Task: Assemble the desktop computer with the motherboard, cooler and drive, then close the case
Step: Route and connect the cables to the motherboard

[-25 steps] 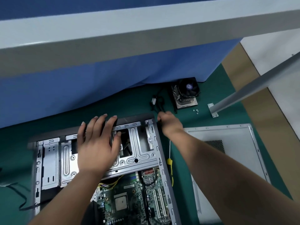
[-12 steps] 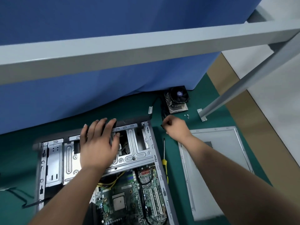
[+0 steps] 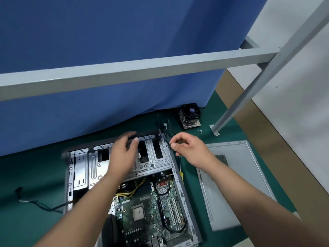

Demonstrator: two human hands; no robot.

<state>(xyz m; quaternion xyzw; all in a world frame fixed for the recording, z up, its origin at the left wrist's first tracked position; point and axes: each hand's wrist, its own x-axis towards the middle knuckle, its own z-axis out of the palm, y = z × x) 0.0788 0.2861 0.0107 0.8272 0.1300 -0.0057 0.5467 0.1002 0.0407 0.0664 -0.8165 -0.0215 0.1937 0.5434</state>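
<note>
**Cable routing at the drive cage**

Since the earlier frame, the right hand (image 3: 188, 148) has lifted a black cable (image 3: 171, 146) over the case (image 3: 179, 177) edge, grip pinched on it. Left hand (image 3: 124, 154), fingers spread, rests on the drive cage (image 3: 154, 157). Motherboard (image 3: 142, 211) is seated; cooler (image 3: 190, 115) waits on the desk (image 3: 35, 175). Next, probably feed the cable inside.

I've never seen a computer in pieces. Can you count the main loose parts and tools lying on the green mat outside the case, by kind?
Fan coolers: 1
Side panels: 1
Screwdrivers: 1
Black cable bundles: 1
Total: 4
A few tiny screws lie near the cooler, too small to count.
</note>
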